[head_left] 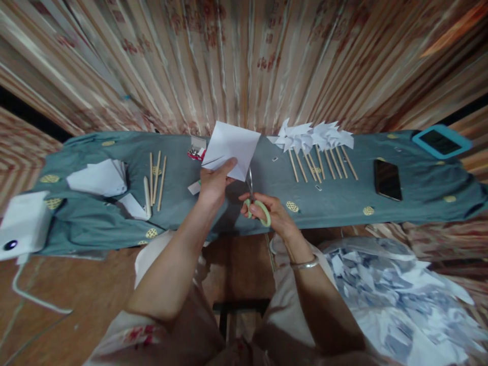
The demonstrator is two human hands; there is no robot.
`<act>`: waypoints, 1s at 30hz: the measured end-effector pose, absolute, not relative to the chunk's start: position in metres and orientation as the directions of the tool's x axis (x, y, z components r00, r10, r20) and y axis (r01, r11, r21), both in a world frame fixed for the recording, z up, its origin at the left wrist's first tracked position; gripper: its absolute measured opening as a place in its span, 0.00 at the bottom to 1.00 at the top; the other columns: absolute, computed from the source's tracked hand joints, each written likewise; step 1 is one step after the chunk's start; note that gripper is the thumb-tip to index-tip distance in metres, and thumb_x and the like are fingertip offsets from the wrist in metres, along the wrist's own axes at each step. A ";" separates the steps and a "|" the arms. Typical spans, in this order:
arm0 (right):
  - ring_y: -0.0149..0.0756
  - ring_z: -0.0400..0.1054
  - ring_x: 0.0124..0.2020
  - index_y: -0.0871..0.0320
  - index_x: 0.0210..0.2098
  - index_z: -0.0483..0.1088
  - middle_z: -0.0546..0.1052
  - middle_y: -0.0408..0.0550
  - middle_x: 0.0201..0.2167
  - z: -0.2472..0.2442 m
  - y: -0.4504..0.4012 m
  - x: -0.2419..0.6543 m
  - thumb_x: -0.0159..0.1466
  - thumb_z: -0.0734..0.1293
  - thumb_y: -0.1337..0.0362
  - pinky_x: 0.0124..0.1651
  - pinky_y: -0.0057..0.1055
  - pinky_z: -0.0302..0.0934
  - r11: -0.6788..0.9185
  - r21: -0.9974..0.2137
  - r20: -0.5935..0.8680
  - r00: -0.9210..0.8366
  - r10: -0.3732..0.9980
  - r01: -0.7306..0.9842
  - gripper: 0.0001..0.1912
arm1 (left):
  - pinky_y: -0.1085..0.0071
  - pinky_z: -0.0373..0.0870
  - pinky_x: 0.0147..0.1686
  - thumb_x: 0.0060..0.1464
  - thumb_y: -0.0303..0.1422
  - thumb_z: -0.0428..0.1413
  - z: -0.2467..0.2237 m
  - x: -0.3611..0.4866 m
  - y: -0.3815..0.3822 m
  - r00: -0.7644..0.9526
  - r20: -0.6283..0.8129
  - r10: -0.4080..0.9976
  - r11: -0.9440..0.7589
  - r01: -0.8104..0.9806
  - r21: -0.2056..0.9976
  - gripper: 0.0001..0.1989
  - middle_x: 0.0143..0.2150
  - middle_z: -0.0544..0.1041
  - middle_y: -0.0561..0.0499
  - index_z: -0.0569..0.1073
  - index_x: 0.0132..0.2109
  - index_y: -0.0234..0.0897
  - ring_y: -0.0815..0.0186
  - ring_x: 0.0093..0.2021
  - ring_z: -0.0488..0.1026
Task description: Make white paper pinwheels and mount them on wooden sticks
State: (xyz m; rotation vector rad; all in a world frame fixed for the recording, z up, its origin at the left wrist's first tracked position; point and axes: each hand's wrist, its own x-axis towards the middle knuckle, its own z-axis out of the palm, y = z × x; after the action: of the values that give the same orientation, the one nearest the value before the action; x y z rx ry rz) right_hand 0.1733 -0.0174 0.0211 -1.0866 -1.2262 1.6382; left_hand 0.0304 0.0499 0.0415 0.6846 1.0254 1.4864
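Observation:
My left hand (215, 182) pinches a square sheet of white paper (232, 140) by its near edge, thumb on top. A dark slit runs into the sheet near its left corner. In my right hand (270, 208) is a pair of scissors (263, 213) with pale green handles, my fingers through the loops. The metal blades point away from me and meet the paper's near right edge; whether they are apart I cannot tell. Right of the sheet lie several white paper pinwheels (295, 136) on wooden sticks, overlapping in a row.
On the green cloth-covered table (244, 223) lie a paper stack (99, 178), loose wooden sticks (155, 178), a small box of metal pins (197, 152), a phone (388, 179) and a blue-framed device (441, 141). A white device (25, 223) stands left. A bag of paper scraps (396, 295) sits below right.

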 end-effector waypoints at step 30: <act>0.23 0.65 0.20 0.58 0.35 0.77 0.73 0.38 0.19 0.012 -0.021 0.166 0.45 0.78 0.50 0.24 0.23 0.59 -0.261 -0.956 -0.216 -0.279 0.936 -0.135 0.24 | 0.73 0.70 0.25 0.32 0.34 0.68 0.031 0.029 0.047 -0.300 -0.132 0.945 -0.023 -0.461 0.887 0.15 0.28 0.77 0.52 0.75 0.29 0.35 0.66 0.27 0.74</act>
State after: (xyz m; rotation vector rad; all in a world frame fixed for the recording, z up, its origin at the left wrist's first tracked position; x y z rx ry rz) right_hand 0.1659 -0.0215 0.0119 -1.1157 -1.1422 1.6633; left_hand 0.0287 0.0471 0.0309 0.6320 1.0919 1.5865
